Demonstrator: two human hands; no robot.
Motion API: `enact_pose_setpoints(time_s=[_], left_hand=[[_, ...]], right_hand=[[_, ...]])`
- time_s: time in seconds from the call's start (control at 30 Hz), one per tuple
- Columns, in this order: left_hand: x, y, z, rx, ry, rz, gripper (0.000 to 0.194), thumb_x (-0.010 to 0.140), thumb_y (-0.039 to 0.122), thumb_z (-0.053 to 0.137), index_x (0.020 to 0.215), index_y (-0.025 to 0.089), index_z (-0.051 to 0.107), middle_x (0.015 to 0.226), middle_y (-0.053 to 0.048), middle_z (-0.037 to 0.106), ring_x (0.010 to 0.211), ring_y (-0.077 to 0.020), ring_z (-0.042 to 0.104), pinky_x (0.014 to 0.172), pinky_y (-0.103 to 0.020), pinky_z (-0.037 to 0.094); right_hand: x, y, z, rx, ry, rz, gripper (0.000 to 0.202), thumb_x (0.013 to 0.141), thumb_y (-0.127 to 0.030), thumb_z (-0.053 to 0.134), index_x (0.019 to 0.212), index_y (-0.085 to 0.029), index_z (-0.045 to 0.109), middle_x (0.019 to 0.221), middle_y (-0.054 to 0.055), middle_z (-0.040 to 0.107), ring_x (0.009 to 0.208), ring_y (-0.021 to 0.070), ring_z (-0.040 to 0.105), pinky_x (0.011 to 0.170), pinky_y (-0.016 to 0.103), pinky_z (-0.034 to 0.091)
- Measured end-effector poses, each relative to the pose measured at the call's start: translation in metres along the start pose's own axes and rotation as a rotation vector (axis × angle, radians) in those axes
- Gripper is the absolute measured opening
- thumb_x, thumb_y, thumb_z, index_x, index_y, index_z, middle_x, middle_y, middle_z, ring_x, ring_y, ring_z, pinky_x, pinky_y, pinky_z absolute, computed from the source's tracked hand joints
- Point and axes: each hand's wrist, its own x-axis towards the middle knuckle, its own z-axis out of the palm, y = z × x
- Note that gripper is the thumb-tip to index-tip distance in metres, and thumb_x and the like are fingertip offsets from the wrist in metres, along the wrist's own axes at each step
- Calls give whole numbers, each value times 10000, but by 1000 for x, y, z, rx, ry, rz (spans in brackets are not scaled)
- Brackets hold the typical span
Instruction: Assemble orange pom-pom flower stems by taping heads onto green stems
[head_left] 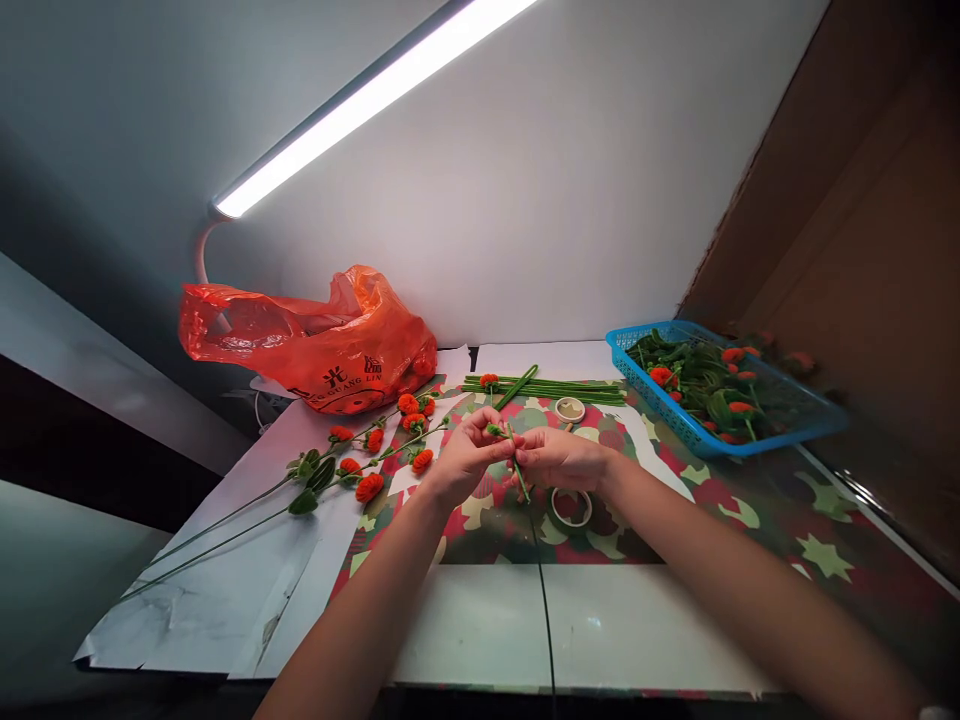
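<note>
Over the middle of the patterned mat (480,535), my left hand (474,452) pinches a small green piece near the top of a thin green stem (541,570). Close beside it, my right hand (555,458) has its fingers closed on the same stem, which hangs down past the table's front edge. A ring-shaped roll (571,507) lies just below my right hand, and a second roll (570,410) sits above it. Behind my hands lies a bundle of green stems (577,391), with one orange flower (488,381) at its left part.
Orange flowers on long stems (369,487) lie at the left. A red plastic bag (352,350) stands at the back left under a lit lamp (375,105). A blue basket (645,388) of flowers and leaves stands at the right, beside a brown panel (847,270).
</note>
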Motion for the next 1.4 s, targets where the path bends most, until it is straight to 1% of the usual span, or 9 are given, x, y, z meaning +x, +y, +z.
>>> enact_pose_setpoints(time_s=[0.23, 0.47, 0.63, 0.77, 0.9, 1.07, 1.17, 1.3, 1.4], left_hand=[[-2, -1, 0, 18, 15, 48, 342, 584, 195, 795, 723, 176, 483, 703, 44, 575, 568, -66, 566, 526, -166, 426], [-4, 1, -1, 103, 97, 34, 390, 619, 286, 777, 944, 180, 588, 712, 4, 627, 641, -118, 595, 622, -230, 473], [-26, -2, 10, 307, 323, 122, 243, 690, 360, 713, 768, 161, 597, 674, 12, 608, 567, -90, 541, 561, -201, 433], [-43, -10, 17, 395, 259, 6, 334, 713, 421, 678, 568, 134, 591, 508, 0, 561, 478, -91, 505, 492, -203, 385], [-42, -14, 20, 180, 213, -109, 324, 707, 444, 682, 722, 120, 683, 687, -63, 662, 584, -131, 594, 584, -245, 460], [-38, -15, 30, -189, 254, -212, 328, 565, 387, 804, 644, 116, 637, 553, -8, 597, 445, -49, 502, 442, -153, 390], [-42, -19, 41, -389, 240, -214, 306, 543, 323, 827, 608, 117, 612, 484, 37, 518, 380, 3, 388, 393, -109, 328], [-50, -27, 59, -658, 111, -171, 266, 627, 289, 783, 604, 133, 568, 469, 73, 395, 368, 15, 292, 380, -92, 296], [-51, -31, 66, -674, 97, -100, 267, 666, 338, 750, 638, 158, 554, 472, 86, 336, 364, 1, 266, 380, -104, 295]], right_hand=[[0, 2, 1, -18, -94, -26, 344, 663, -383, 760, 806, -107, 615, 706, 34, 651, 708, 147, 648, 762, 300, 453], [1, 1, 6, -162, 14, -177, 320, 714, -395, 715, 820, -103, 639, 713, 47, 674, 688, 137, 642, 722, 277, 453], [0, -1, 6, -355, 191, -273, 308, 709, -416, 706, 726, -113, 653, 681, 35, 664, 661, 120, 599, 655, 250, 440], [-1, -5, 9, -427, 304, -316, 329, 654, -435, 733, 679, -118, 649, 650, 21, 644, 656, 132, 584, 661, 267, 437], [-2, -6, 12, -459, 346, -311, 336, 635, -444, 740, 676, -123, 650, 615, -3, 616, 599, 112, 545, 603, 249, 405], [-3, -7, 12, -372, 237, -328, 294, 666, -409, 733, 689, -131, 641, 804, 54, 685, 781, 156, 615, 773, 300, 446], [-2, -5, 14, -283, 152, -318, 305, 644, -403, 755, 630, -135, 610, 880, 78, 689, 820, 165, 621, 832, 333, 439], [0, 0, 22, -140, 114, -281, 408, 539, -467, 799, 561, -139, 557, 744, 65, 671, 753, 168, 618, 777, 335, 453], [-1, -1, 27, -81, 107, -276, 426, 515, -470, 807, 543, -146, 533, 673, 40, 648, 732, 161, 616, 735, 310, 459]])
